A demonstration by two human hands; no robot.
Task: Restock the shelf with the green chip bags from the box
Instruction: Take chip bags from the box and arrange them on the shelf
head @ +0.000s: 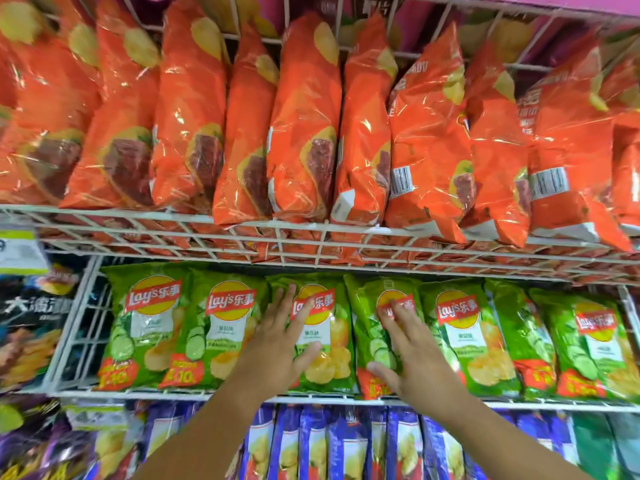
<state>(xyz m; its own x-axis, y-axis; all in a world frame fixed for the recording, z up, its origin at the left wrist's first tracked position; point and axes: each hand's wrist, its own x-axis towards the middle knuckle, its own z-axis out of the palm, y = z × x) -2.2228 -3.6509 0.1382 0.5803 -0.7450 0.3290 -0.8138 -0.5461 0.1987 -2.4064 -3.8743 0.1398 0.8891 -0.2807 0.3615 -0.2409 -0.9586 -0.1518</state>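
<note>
Here, seen from the head camera, a person's two bare hands press flat on green chip bags (221, 327) standing in a row on the middle wire shelf (194, 394), filling it from its left edge to its right. The left hand (282, 336) lies with fingers (284, 299) straight and spread on one green bag (323, 336) near the shelf's middle; the right hand (412, 348) rests likewise, fingers extended and grasping nothing, on the neighbouring green bag (372, 327). Both hands cover part of the printed logos. The bags are glossy, crinkled film, puffed like pillows. Above, shiny orange bags (304, 126) lean on a white wire rack (311, 237), blurred at the far left. Below, blue bags (346, 441) are cut off by the bottom edge. A price tag (20, 251) at the left is too blurred to read. The box is out of view.
</note>
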